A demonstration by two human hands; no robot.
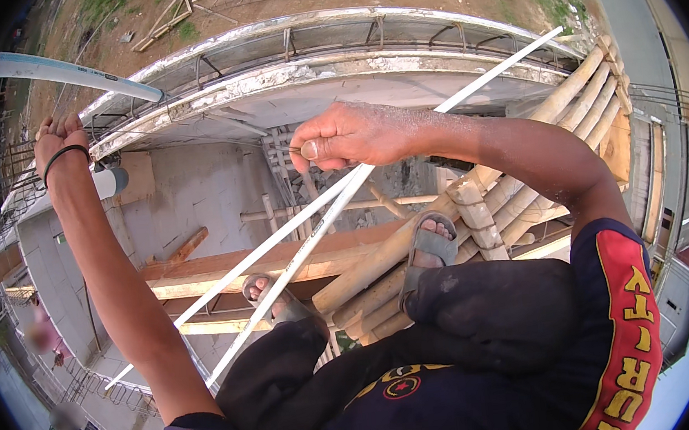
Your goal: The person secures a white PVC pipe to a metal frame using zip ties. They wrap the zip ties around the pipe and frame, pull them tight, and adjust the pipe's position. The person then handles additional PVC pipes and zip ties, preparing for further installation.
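My right hand is raised at the centre, thumb and fingertips pinched on a thin wire. The wire stretches leftward from it toward the big white pipe; its far end is hard to make out. At the far left, my left hand is up beside that pipe with its fingers curled in; what they grip is too small to see. Below the left wrist shows another thick white pipe piece. A long thin white pipe runs diagonally beneath my right hand, with a second thin pipe alongside it.
My sandalled feet stand on a wooden beam and bundled bamboo poles above a deep opening. Ahead runs a rough concrete ledge with protruding rebar. Lumber lies on the dirt below. A blurred person is at the left.
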